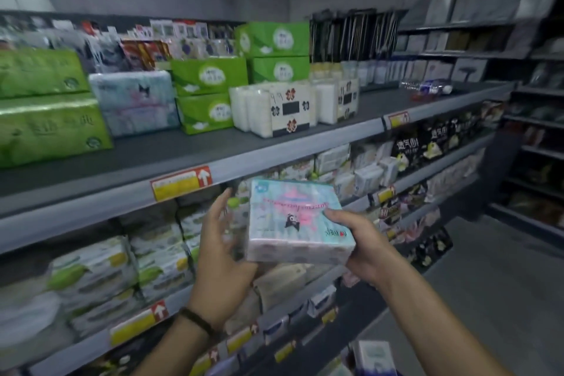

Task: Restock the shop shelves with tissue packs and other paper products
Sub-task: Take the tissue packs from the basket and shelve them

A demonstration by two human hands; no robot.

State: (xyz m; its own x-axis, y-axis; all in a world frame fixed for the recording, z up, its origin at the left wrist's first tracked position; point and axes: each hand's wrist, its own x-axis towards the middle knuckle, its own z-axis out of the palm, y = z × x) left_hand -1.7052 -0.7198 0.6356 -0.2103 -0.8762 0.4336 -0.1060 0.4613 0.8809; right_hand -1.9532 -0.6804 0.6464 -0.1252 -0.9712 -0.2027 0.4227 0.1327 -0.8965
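A pale blue and pink tissue pack (297, 220) with a small black cartoon figure is held in front of the grey shelving, just below the top shelf's edge. My right hand (355, 241) grips its right side, thumb on the face. My left hand (222, 247) rests against its left side and lower corner with fingers spread. A matching pale blue pack (135, 101) stands on the top shelf (189, 146) between green packs.
Green tissue packs (207, 94) and white packs with black labels (274, 110) line the top shelf; its right part holds only a plastic bottle (427, 87). Lower shelves are full of packs. More shelving stands at the right, with grey floor between.
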